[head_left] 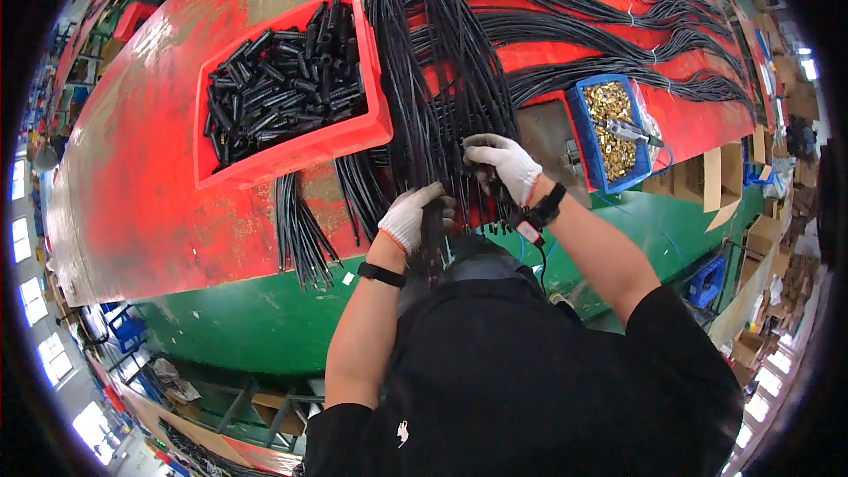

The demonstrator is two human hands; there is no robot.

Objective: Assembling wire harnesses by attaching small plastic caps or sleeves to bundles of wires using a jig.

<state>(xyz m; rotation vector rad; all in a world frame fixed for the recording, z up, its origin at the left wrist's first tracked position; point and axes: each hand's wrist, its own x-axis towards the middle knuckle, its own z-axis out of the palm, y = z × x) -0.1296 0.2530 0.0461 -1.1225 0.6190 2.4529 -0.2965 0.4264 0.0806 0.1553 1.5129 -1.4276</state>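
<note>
Both my hands wear white gloves and work at the near ends of a thick hank of black cables (473, 71) that hangs over the table's front edge. My left hand (413, 216) is curled round some cable ends, its fingertips partly hidden among the strands. Slightly farther off and to the right, my right hand (503, 163) has its fingers bent and closed on cables of the same hank. Below the hands, the stripped or metal-tipped cable ends dangle close to my body; single ends are too small to make out.
A red bin (382, 119) full of black tubular sleeves stands on the red table (132, 212) to the left. At the right is a blue bin (590, 155) of brass-coloured terminals with a metal tool lying across it. More tied cable bundles (565, 26) lie behind; cardboard boxes (729, 177) stand beyond.
</note>
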